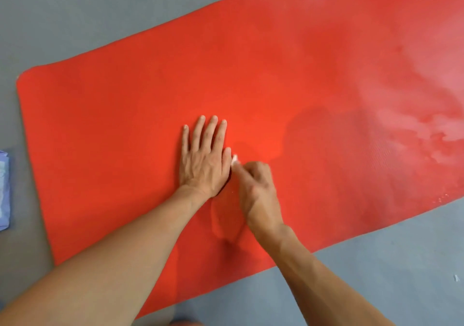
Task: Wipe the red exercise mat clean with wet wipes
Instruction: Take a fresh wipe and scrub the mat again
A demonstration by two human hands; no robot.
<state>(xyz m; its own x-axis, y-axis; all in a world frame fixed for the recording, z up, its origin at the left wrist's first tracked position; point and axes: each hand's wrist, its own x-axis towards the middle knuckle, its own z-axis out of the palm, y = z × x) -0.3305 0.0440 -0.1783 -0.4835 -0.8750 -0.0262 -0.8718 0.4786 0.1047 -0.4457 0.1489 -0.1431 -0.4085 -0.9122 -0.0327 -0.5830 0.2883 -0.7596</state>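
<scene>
Red exercise mat (pixel 125 124) spread flat on the grey floor (pixel 75 19), long axis running from the rounded near-left end up toward the far right, out past the edge of view. Left hand (pixel 204 160) laid flat near the middle of the mat's left half, fingers straight and spread, palm down, pinning the surface, gripping nothing. Right hand (pixel 258 187) just beside it, touching or nearly touching at the left thumb, fingers curled around a small wadded wet wipe (pixel 234 160), only a white tip poking out by the knuckles; somewhat blurred, probably mid-stroke. Wipe pressed to the mat right at the gap between the two hands. Dull, hazy, pale-streaked patches across the right half of the mat, heaviest toward the far-right edge; whether damp film or residue, not possible to say. Stretch around and left of the hands brighter and more even in colour. Judged from this: scrubbing a spot near the mat's near long edge, task well short of finished or well advanced depending on what those streaks are. Key relation for the next stroke: most of the mat's length lies to the right of the wiping hand, along the long axis, so the right hand the nearer one for travelling that way, the left free to stay as anchor. Blue wipe packet (pixel 4 190) on the floor beyond the mat's left short end, well apart from both hands, nearer the left arm if a fresh wipe is wanted.
</scene>
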